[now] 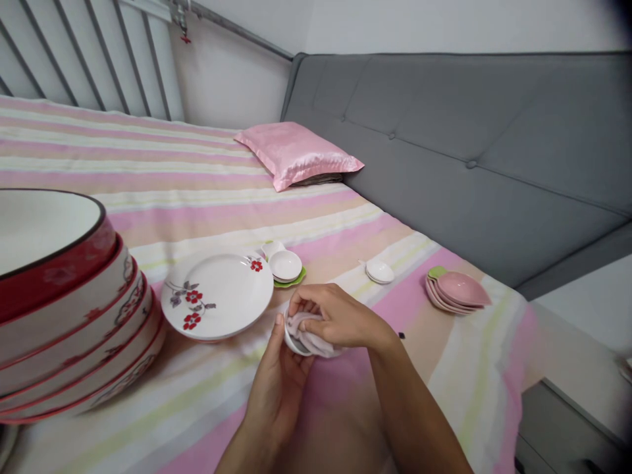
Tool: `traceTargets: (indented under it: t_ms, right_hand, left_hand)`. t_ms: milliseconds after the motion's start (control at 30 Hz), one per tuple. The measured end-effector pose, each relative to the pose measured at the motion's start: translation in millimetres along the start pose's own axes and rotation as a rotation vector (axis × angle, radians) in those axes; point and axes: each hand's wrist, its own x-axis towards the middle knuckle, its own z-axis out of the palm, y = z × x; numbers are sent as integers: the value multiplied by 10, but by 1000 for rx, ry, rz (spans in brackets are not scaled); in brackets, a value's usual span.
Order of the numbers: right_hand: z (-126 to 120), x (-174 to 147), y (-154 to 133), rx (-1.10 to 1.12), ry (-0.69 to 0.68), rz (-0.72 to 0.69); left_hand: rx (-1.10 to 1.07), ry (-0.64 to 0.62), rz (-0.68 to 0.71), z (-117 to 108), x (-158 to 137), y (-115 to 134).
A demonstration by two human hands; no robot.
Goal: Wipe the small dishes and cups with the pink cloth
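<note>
My left hand (282, 375) grips a small white dish (295, 343) by its rim, thumb on the near left edge and fingers underneath. Bunched in my right hand (340, 316) is a pale cloth (316, 339), pressed into the inside of that dish. The cloth and my fingers hide most of the dish. Just left of my hands lies a white plate (227, 296) with red flowers. Beyond them, small white dishes (285, 264) sit on a green leaf-shaped dish (296, 280).
A tall stack of red-and-white bowls (74, 329) stands at the left. Other small white dishes (380, 270) and stacked pink dishes (461, 289) rest to the right on the striped bedsheet (207, 408). A pink pillow (301, 155) lies near the grey headboard (444, 118).
</note>
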Motion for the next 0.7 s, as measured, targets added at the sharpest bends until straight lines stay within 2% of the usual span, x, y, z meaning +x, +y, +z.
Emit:
traceTargets:
  t_ms: [200,400,500,700]
  right_hand:
    - [54,43,-5,-21,147,34]
    - [125,71,50,-185,199,136]
    - [139,66,35,-300,168,214]
    - [128,6,-21,-412,-26,339]
  left_hand:
    - [-27,12,-10,19,-7,19]
    - [-19,27,-26,10,7,5]
    - [-15,44,-19,-23,32,-19]
    - [8,68,-37,-51,51,-42]
